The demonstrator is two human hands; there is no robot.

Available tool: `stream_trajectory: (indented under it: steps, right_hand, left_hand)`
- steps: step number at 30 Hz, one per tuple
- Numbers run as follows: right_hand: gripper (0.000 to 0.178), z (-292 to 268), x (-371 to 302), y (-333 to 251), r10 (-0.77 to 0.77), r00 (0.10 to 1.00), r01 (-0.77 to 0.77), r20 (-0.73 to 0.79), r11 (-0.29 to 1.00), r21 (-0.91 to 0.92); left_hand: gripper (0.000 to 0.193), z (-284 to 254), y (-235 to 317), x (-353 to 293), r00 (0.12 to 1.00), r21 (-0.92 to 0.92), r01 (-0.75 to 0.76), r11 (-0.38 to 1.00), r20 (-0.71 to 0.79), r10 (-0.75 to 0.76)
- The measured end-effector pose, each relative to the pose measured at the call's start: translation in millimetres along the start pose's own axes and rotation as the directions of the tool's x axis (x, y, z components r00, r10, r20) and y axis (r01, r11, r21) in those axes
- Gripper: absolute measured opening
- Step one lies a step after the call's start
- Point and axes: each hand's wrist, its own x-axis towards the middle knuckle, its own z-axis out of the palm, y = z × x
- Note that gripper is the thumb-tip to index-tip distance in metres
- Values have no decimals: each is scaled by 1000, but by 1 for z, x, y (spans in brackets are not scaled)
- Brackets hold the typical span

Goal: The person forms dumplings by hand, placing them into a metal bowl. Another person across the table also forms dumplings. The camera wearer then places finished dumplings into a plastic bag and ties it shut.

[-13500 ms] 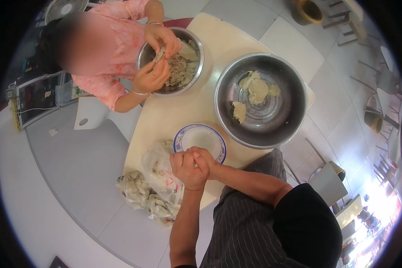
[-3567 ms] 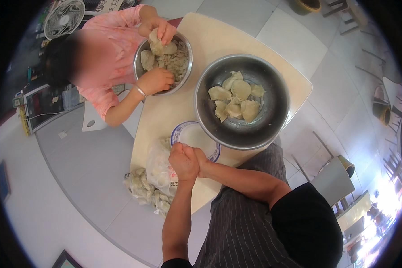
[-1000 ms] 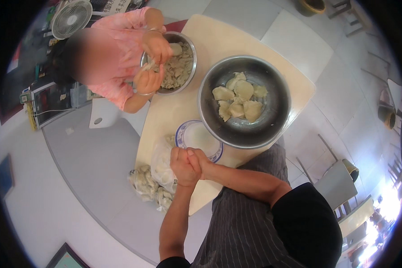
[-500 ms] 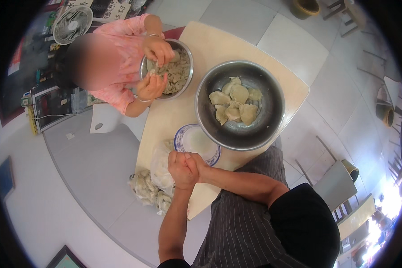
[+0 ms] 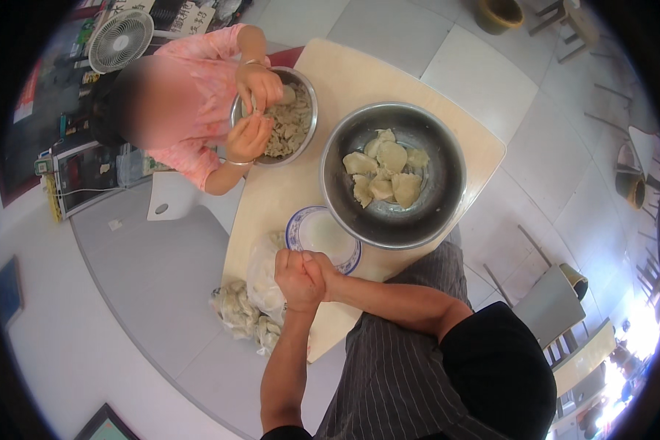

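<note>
Pressed together over the near part of the table, my left hand (image 5: 298, 282) and my right hand (image 5: 330, 276) are both closed. Whatever lies between the palms, if anything, is hidden. Just beyond my fingers sits a white dish with a blue patterned rim (image 5: 294, 226), with a pale, cloudy content. To its upper right stands a large steel basin (image 5: 456, 176) holding several pale, flattened lumps of dough (image 5: 405, 189). A clear plastic bag (image 5: 261, 265) with pale contents lies left of my hands.
Across the table (image 5: 359, 73), a person in a pink top works with both hands (image 5: 251, 136) over a steel bowl (image 5: 312, 121) of small pale pieces. Another bag of pale lumps (image 5: 236, 308) hangs at the table's left edge. A chair (image 5: 556, 304) stands at right.
My hands stay clasped in nearly the same place. The other person's fingers have come closer together over their bowl.
</note>
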Motion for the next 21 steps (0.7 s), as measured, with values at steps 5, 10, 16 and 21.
stream_trajectory:
  steps: [5, 10, 16, 21]
  right_hand:
    - [22, -4, 2, 5, 40, 999, -40, 17, 999, -2]
    - [20, -26, 20, 4, -108, 988, 123, 107, 982, -144]
    - [22, -8, 4, -2, 31, 999, -30, 17, 997, -64]
    - [24, -6, 3, -9, 39, 999, -39, -2, 997, -66]
  left_hand:
    - [20, -1, -1, -3, 1000, 6, 15, 1000, -14, -15]
    - [20, 1, -1, -1, 1000, 7, 4, 1000, -14, -4]
    - [19, 4, -7, -11, 999, 0, 43, 999, -27, -43]
    - [18, 11, -18, -20, 999, -4, -10, 1000, -50, 10]
